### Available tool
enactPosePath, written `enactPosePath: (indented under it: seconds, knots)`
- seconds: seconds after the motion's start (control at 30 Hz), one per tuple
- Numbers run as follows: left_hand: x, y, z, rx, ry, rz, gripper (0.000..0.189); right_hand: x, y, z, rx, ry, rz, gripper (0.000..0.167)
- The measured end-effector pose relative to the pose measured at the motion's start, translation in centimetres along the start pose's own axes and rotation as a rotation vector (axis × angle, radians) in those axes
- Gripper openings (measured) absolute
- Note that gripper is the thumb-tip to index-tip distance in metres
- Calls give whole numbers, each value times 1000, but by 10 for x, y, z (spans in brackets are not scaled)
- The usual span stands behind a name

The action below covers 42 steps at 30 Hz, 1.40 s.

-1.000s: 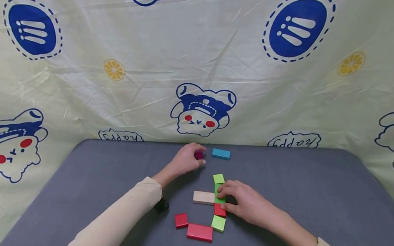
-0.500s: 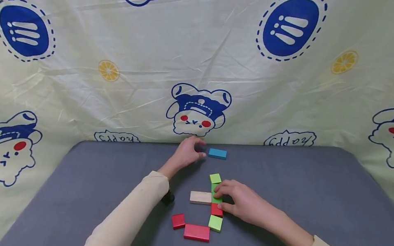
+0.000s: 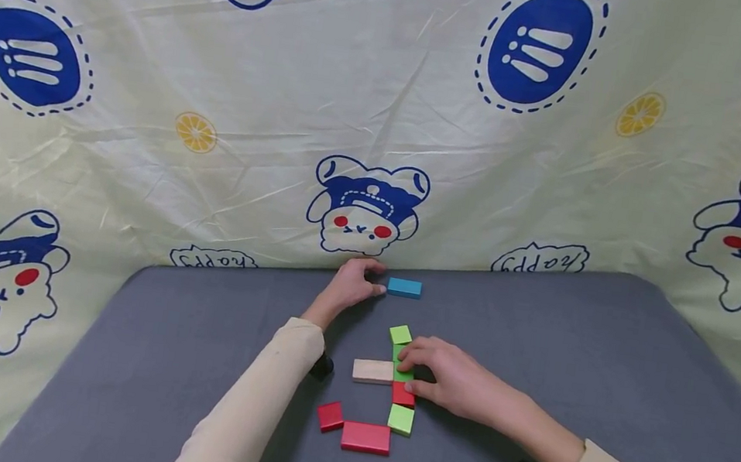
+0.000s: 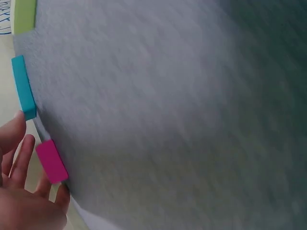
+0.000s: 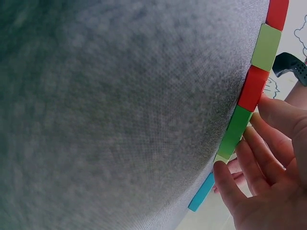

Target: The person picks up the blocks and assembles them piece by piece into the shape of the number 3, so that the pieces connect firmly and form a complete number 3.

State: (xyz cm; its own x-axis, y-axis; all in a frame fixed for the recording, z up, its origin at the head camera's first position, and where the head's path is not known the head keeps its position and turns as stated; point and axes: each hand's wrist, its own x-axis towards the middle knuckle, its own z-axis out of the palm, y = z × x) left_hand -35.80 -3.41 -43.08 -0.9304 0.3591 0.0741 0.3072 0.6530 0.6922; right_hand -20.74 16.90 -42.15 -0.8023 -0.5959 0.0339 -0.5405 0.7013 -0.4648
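At the far edge of the cloth my left hand (image 3: pixel 353 283) reaches to the left end of a blue block (image 3: pixel 404 288), its thumb tip right at that end. A magenta block (image 4: pixel 52 161) lies by the other fingers in the left wrist view; the hand hides it from the head camera. My right hand (image 3: pixel 456 379) rests along the right side of a row of blocks. Its thumb touches a red block (image 5: pixel 253 88), and fingers with little bend lie against the green block (image 5: pixel 235 130). Light green blocks, one far (image 3: pixel 401 334) and one near (image 3: pixel 400 420), end this row.
A pale wooden block (image 3: pixel 373 372) juts left from the row. Nearer me lie a wide red block (image 3: pixel 366 438) and a small tilted red block (image 3: pixel 330 416). Behind the grey table (image 3: pixel 184 363) hangs a printed cloth (image 3: pixel 278 78).
My left hand has moved slightly farther out and toward the blue block; the magenta block has gone out of sight behind it. The right hand stays at the row. The head view has turned slightly right.
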Motion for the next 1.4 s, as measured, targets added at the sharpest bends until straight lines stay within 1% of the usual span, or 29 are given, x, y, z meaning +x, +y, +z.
enactPosePath:
  seconds: [0.13,0.27,0.37,0.43,0.63,0.87,0.97,1.1,1.2,1.27,1.4]
  knots:
    - [3,1,4,1,8,5,34,1,0,0,2,0,-7,23]
    - [4,4,8,11,17,-29,34,1,0,0,4,2,-6,24]
    - [4,6,10,19,4,-57,36,0,1,0,7,0,-3,23]
    - [4,7,11,28,2,-61,36,0,1,0,8,-2,-3,23]
    - [3,7,13,30,9,-52,27,0,2,-1,11,-3,-3,22]
    - [0,10,10,-4,-20,-53,25,0,2,1,26,-2,4,21]
    - [-1,10,9,-19,-19,-58,25,0,1,2,30,-1,3,21]
    - [-2,8,6,-88,10,-54,26,0,0,1,33,1,12,20]
    - [-3,7,1,-140,43,-34,26,-1,-1,0,33,0,26,20]
    - [-6,6,-3,-158,65,-18,27,-1,-1,1,31,0,29,21]
    - [-12,2,-10,-160,101,27,27,0,-1,2,23,9,16,20]
